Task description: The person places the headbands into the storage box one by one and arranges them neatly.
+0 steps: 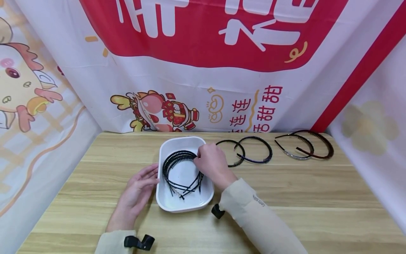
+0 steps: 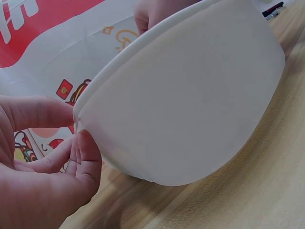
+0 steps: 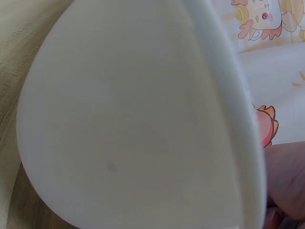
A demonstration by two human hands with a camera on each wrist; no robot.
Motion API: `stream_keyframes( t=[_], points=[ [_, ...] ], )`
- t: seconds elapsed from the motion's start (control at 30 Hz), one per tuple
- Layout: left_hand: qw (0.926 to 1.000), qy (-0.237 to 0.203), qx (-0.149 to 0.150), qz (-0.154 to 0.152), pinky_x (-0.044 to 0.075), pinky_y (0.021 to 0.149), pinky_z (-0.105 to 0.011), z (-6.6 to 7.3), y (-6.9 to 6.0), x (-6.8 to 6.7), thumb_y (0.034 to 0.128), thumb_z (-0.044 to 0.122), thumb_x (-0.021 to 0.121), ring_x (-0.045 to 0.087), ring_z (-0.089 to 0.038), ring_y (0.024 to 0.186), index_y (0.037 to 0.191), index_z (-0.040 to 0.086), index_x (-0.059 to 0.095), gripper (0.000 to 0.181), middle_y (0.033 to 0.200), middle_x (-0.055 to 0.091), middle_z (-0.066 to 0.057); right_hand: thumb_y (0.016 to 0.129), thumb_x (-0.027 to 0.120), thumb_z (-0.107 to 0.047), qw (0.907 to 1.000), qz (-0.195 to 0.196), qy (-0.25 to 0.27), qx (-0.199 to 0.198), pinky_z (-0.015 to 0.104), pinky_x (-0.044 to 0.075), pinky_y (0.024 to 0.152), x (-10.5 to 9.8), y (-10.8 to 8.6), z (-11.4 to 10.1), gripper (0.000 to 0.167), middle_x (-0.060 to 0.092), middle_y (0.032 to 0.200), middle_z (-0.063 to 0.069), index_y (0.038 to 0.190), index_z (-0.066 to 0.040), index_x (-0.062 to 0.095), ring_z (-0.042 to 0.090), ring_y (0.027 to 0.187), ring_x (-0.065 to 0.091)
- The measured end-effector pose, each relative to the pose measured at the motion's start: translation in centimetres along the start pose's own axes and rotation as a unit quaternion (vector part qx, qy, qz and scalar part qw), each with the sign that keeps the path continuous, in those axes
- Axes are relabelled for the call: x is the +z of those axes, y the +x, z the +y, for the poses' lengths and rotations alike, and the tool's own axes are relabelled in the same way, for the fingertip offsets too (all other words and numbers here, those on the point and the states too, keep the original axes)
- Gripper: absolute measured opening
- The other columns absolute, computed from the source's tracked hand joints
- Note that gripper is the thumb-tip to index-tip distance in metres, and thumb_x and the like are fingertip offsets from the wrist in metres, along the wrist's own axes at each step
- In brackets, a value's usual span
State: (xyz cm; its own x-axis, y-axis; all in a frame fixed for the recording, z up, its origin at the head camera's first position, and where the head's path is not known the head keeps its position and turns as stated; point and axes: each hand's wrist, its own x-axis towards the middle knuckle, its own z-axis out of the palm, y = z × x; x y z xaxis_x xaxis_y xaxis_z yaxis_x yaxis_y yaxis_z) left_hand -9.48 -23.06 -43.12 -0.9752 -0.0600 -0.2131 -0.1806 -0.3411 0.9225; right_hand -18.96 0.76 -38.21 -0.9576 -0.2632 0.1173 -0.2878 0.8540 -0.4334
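The white plastic tub [image 1: 168, 206] stood on the wooden table [image 1: 285, 225], between the fingers of both hands. The left hand [image 1: 139, 189] had its fingers loosely apart, and they touched the outside of the tub at its edge. The right hand [image 1: 213, 164] reached over the other side, with its fingers curled down by the black toothed headbands [image 1: 180, 154]. Its fingertips were hidden, so I cannot tell if they pinched one. The black toothed headbands sat in a bunch inside the tub, with their thin ends crossing on the side nearer the person. To the right of the right fingers, a thin black headband [image 1: 229, 141] and a dark blue headband [image 1: 270, 148] overlapped. Well past those, a sparkly silver headband [image 1: 298, 157] overlapped a dark brown headband [image 1: 330, 150]. On the cloth beyond the fingers, red writing said 连连 [image 1: 245, 104] and 甜甜 [image 1: 265, 115]. Big white writing on a red patch [image 1: 203, 58] was cut off at the top. The right sleeve [image 1: 263, 218] had tiny letters, too small to read.
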Motion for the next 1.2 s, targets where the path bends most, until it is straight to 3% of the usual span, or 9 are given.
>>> stream_keyframes(
  t=[0.37, 0.83, 1.03, 1.2],
  points=[
    [1.0, -0.002, 0.005, -0.005, 0.055, 0.106, -0.022, -0.1, 0.1, -0.1, 0.0929, -0.016, 0.056, 0.066, -0.01, 0.118, 0.134, 0.009, 0.06, 0.048, 0.121, 0.072, 0.005, 0.091, 0.08, -0.015, 0.9998, 0.011, 0.013, -0.005, 0.037, 0.063, 0.078, 0.0, -0.3, 0.2, 0.006, 0.079, 0.089, 0.008, 0.089, -0.009, 0.081, 0.024, 0.084, 0.071],
    [1.0, -0.005, 0.004, -0.001, 0.055, 0.105, -0.022, -0.1, 0.0, -0.1, 0.0931, -0.017, 0.056, 0.066, -0.011, 0.116, 0.133, 0.009, 0.061, 0.048, 0.12, 0.073, 0.004, 0.092, 0.079, -0.015, 0.9993, 0.008, 0.037, 0.005, 0.031, 0.061, 0.071, 0.1, -0.6, 0.4, 0.007, 0.079, 0.095, 0.01, 0.095, -0.009, 0.082, 0.022, 0.084, 0.07],
    [1.0, 0.001, 0.003, -0.002, 0.055, 0.106, -0.022, -0.1, 0.1, -0.1, 0.0935, -0.017, 0.056, 0.066, -0.011, 0.117, 0.137, 0.007, 0.058, 0.049, 0.121, 0.072, 0.005, 0.092, 0.079, -0.013, 0.9956, 0.008, 0.093, -0.009, 0.024, 0.057, 0.062, 0.0, -1.0, 1.1, 0.005, 0.077, 0.085, 0.004, 0.095, -0.01, 0.082, 0.014, 0.073, 0.066],
    [1.0, 0.001, 0.0, 0.0, 0.055, 0.106, -0.022, 0.0, 0.0, -0.1, 0.0936, -0.017, 0.056, 0.066, -0.01, 0.117, 0.138, 0.006, 0.057, 0.05, 0.121, 0.072, 0.006, 0.092, 0.08, -0.014, 0.9812, -0.004, 0.193, 0.004, 0.024, 0.06, 0.067, -0.3, -1.7, 1.9, 0.006, 0.076, 0.087, 0.001, 0.097, -0.012, 0.082, 0.012, 0.076, 0.067]
  ],
)
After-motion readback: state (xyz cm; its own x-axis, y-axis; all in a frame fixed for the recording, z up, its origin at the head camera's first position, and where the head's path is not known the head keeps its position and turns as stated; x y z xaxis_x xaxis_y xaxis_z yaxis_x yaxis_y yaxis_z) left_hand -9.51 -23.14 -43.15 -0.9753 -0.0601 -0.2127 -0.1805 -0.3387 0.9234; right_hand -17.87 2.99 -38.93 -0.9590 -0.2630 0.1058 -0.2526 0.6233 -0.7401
